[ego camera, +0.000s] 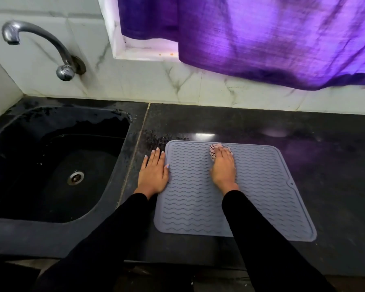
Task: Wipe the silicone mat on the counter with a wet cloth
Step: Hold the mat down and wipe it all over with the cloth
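A grey silicone mat [268, 186] with wavy ridges lies flat on the black counter [335, 157], right of the sink. My right hand [223, 167] lies on the mat near its far edge and presses down on a small pink cloth with dark check lines [213, 151]; most of the cloth is hidden under my fingers. My left hand [153, 173] rests flat with straight fingers on the counter at the mat's left edge, its thumb touching the mat.
A black sink [13, 165] with a metal drain [75, 177] fills the left side, under a curved metal tap [40, 42] on the marble wall. A purple curtain [272, 36] hangs over the window recess behind the counter.
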`<state>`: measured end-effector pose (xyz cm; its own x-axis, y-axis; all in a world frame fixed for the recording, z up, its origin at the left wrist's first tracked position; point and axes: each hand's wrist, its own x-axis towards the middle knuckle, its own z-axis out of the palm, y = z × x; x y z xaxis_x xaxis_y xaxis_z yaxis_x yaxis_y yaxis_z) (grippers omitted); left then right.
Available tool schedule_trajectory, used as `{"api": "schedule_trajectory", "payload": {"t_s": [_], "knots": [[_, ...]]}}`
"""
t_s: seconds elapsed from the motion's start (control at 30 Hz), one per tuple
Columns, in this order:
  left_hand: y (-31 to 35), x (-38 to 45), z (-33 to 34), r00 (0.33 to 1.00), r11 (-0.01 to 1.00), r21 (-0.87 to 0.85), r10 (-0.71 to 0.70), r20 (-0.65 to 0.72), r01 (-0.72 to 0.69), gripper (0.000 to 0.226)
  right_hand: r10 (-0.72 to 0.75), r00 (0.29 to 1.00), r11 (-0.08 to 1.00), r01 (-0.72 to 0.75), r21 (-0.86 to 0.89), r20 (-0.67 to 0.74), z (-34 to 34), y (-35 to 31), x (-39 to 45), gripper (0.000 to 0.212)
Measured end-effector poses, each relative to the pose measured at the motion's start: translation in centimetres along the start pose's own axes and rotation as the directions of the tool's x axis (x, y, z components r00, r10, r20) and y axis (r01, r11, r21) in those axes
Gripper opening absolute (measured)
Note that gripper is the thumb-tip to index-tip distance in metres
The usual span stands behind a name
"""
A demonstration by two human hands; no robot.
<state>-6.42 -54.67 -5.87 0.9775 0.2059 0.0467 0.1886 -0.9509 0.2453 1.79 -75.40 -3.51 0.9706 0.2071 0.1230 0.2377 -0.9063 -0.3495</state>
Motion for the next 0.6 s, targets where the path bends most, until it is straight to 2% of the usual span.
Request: {"api": "schedule_trajectory", "payload": {"t_s": [0.07,0.1,0.13,0.17,0.23,0.27,0.3,0.33,0.4,0.47,0.53,0.6], "knots": [[0.1,0.0,0.0,1.000,1.000,-0.001,0.005,-0.001,-0.005,0.086,-0.030,0.999,0.986,0.025,0.168,0.026,-0.6,0.7,0.5,0.053],[0.1,0.0,0.0,1.000,1.000,-0.006,0.004,0.001,-0.004,0.087,0.001,0.998,0.953,-0.022,0.304,0.070,-1.2,1.1,0.9,0.048],[0.1,0.0,-0.1,1.000,1.000,-0.009,0.003,0.000,-0.004,0.087,0.056,0.988,0.876,-0.116,0.468,0.141,-1.9,1.3,1.4,0.041],[0.2,-0.1,-0.1,1.000,1.000,-0.011,0.003,-0.003,-0.003,0.087,0.111,0.967,0.734,-0.236,0.637,0.229,-2.6,1.5,2.0,0.032],[0.2,-0.1,-0.3,1.000,1.000,-0.017,0.005,-0.011,-0.005,0.088,0.237,0.897,0.349,-0.438,0.828,0.374,-4.1,1.6,3.4,0.018],[0.2,-0.2,-0.3,1.000,1.000,-0.023,0.005,-0.015,-0.006,0.087,0.305,0.862,0.184,-0.470,0.863,0.405,-4.6,1.4,3.9,0.016],[0.2,-0.2,-0.4,1.000,1.000,-0.028,0.005,-0.018,-0.006,0.085,0.374,0.838,0.099,-0.461,0.882,0.396,-5.1,1.0,4.2,0.016],[0.2,-0.2,-0.4,1.000,0.999,-0.033,0.003,-0.020,-0.004,0.081,0.425,0.834,0.132,-0.440,0.888,0.350,-5.0,0.3,4.3,0.018],[0.2,-0.2,-0.4,1.000,0.999,-0.048,-0.004,-0.025,0.002,0.073,0.436,0.877,0.360,-0.375,0.854,0.202,-4.2,-1.7,3.7,0.026],[0.2,-0.2,-0.4,0.999,0.997,-0.071,-0.007,-0.033,0.005,0.068,0.262,0.964,0.658,-0.208,0.724,0.039,-2.1,-3.6,2.2,0.032],[0.1,-0.3,-0.4,0.999,0.997,-0.082,-0.003,-0.047,-0.001,0.070,0.068,0.998,0.914,-0.068,0.400,0.013,0.6,-4.7,0.1,0.040],[0.1,-0.3,-0.4,0.999,0.996,-0.090,-0.001,-0.052,-0.004,0.079,-0.004,1.000,0.997,0.002,0.077,0.023,2.5,-5.3,-1.1,0.055]]}}
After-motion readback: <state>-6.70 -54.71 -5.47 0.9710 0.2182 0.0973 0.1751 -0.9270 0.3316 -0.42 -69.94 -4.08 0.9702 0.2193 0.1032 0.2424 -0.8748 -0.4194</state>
